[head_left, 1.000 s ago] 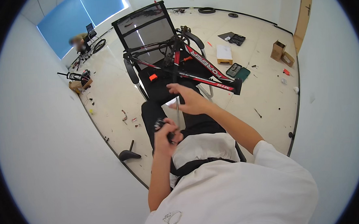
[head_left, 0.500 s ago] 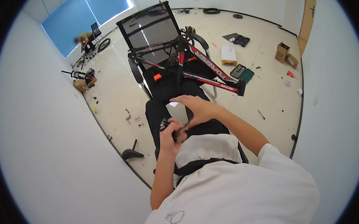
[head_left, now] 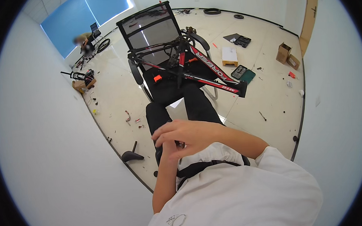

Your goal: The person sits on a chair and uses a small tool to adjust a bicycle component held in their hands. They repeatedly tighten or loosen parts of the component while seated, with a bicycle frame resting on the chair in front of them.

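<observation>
My right hand (head_left: 186, 134) reaches across in front of my lap, its fingers apart and curved over my left hand. My left hand (head_left: 169, 148) is mostly covered by it; the fingers are hidden. A small black and silver part (head_left: 181, 145) peeks out between the two hands, and its exact kind does not show. Ahead of my knees, a black and red bicycle frame (head_left: 205, 64) lies across the seat and armrests of a black mesh chair (head_left: 152, 32). Also on the seat is a small orange thing (head_left: 158, 78).
A bicycle saddle (head_left: 133, 155) lies by the left wall. To the right on the floor are a green tool case (head_left: 248, 76), a white box (head_left: 229, 55) and cardboard boxes (head_left: 284, 52). Small parts are scattered about. Another person (head_left: 86, 40) bends over bicycle parts at the far left.
My right hand has swung left and down over my left hand. The small black and silver part in my left hand, in plain view before, is now largely covered.
</observation>
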A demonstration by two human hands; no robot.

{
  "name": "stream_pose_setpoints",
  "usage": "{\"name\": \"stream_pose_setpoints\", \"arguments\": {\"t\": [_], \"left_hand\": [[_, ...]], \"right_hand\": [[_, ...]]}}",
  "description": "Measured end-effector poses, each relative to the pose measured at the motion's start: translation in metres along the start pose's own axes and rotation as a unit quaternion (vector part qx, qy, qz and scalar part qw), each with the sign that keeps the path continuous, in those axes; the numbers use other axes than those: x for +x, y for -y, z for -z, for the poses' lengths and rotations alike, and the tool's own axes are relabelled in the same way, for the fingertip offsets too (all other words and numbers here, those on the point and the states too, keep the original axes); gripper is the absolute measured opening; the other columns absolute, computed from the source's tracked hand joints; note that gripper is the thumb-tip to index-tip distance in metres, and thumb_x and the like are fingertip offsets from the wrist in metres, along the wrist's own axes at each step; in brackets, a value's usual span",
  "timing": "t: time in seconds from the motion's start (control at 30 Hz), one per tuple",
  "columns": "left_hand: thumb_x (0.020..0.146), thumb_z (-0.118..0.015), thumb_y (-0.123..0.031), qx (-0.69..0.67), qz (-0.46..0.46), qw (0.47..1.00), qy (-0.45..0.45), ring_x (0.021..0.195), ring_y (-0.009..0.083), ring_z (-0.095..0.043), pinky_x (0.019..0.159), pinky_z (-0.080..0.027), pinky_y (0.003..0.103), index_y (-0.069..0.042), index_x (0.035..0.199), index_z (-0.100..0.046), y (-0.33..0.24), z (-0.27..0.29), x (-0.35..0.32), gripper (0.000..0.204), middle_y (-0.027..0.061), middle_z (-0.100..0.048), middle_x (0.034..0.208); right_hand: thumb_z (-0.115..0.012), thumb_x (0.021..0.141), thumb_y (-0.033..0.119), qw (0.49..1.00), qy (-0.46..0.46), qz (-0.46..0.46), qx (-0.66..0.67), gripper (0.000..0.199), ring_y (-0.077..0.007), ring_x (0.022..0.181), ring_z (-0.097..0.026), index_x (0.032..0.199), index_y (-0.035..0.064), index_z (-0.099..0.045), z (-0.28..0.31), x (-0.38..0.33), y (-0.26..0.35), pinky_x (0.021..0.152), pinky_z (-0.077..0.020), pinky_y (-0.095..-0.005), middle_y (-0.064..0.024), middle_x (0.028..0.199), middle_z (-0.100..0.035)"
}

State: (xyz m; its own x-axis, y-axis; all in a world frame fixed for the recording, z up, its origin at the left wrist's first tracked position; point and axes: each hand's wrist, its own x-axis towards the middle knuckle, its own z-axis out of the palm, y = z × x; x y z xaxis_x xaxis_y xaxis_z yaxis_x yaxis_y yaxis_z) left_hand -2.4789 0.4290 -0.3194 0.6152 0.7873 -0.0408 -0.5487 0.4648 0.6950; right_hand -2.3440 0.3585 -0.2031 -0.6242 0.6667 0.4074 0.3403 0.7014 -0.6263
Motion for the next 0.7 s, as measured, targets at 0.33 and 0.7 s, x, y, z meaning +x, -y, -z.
{"name": "stream_pose_setpoints", "arguments": {"t": [0.33,0.7], "left_hand": [[0.084,-0.058,-0.013,-0.036,0.096,0.993,0.054,0.058,0.0119,-0.045,0.054,-0.037,0.027,-0.008,0.082,-0.055,0.005,-0.038,-0.020,0.006,0.0036,-0.051,0.066],[0.078,-0.053,-0.006,-0.049,-0.042,0.998,-0.017,0.042,0.0108,-0.035,0.044,-0.031,0.027,-0.009,0.076,-0.046,-0.053,-0.034,-0.005,0.008,0.0022,-0.045,0.057]], "right_hand": [[-0.066,0.081,0.020,0.987,0.116,0.088,-0.074,0.017,-0.0280,0.072,-0.064,0.094,0.0082,-0.064,0.005,0.034,0.031,0.063,-0.0482,-0.0403,-0.0085,0.073,-0.065],[-0.064,0.082,0.027,0.960,0.143,-0.240,-0.020,0.041,-0.0329,0.086,-0.066,0.119,0.0095,-0.063,-0.038,-0.049,-0.095,0.077,-0.0525,-0.0433,-0.0183,0.087,-0.068]]}}
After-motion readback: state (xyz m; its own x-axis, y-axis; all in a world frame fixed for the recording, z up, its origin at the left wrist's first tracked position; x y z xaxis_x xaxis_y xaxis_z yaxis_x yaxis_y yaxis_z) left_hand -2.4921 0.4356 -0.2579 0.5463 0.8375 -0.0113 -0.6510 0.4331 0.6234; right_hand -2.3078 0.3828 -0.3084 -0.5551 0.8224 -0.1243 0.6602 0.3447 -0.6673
